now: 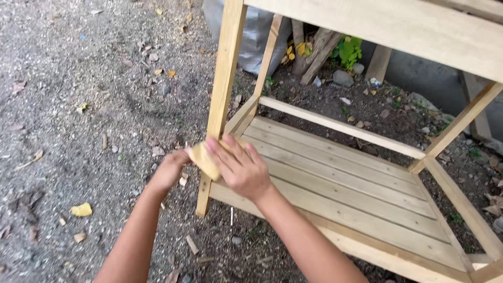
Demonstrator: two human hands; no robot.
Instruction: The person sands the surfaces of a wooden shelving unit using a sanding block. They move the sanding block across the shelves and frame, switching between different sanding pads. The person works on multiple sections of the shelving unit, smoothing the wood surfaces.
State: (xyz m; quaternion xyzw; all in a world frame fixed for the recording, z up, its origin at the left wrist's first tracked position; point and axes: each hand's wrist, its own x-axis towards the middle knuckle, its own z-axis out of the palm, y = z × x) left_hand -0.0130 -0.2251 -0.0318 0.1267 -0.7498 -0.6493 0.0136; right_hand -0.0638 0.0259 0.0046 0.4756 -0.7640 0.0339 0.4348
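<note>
Both hands meet at the near corner of a pale wooden bench frame [367, 23], low on its front leg [222, 78]. The right hand [241, 167] lies flat, fingers spread, pressing a tan sheet of sandpaper [203, 159] against the leg just above the slatted lower shelf [346, 194]. The left hand [168, 170] pinches the sheet's outer edge from the other side of the leg. The frame stands on gravel ground [78, 105] strewn with dry leaves. Behind the leg, a grey plastic sack [254, 36] leans by some wooden offcuts and a green plant [347, 51].
</note>
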